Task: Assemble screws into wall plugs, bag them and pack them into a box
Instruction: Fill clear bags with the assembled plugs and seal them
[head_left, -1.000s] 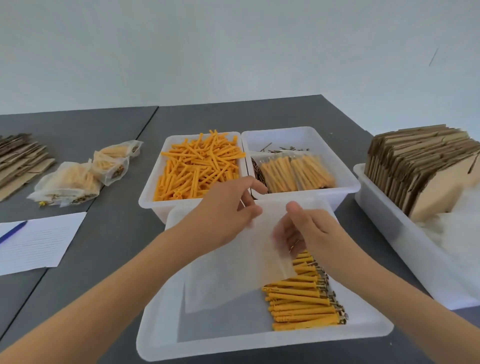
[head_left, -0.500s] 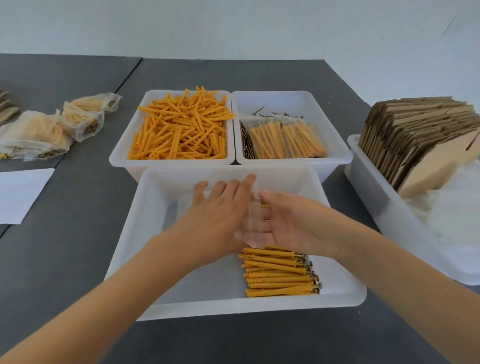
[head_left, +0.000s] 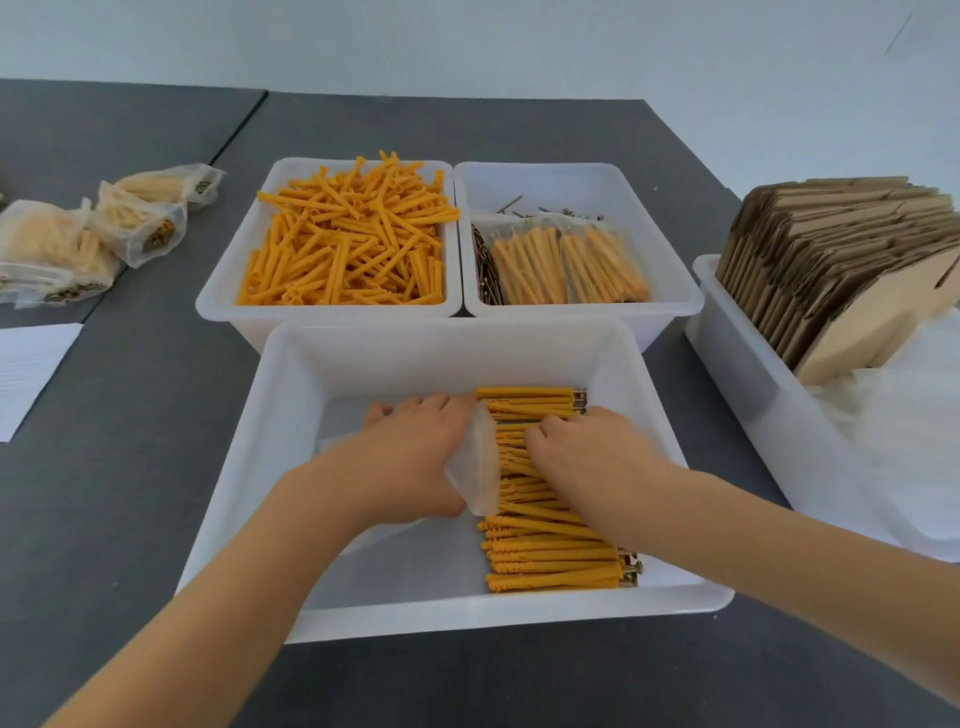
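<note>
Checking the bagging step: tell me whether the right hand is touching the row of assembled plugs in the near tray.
Touching. The head view shows the right hand lying on the assembled plugs, its fingers curled down onto them.

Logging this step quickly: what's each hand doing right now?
Left hand: holds the clear bag open.
Right hand: fingers curled on the assembled plugs.

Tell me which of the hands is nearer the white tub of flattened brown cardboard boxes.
Right. The right hand lies on the assembled orange plugs in the near tub, toward the white tub of flattened brown cardboard boxes; the left hand lies farther away.
</note>
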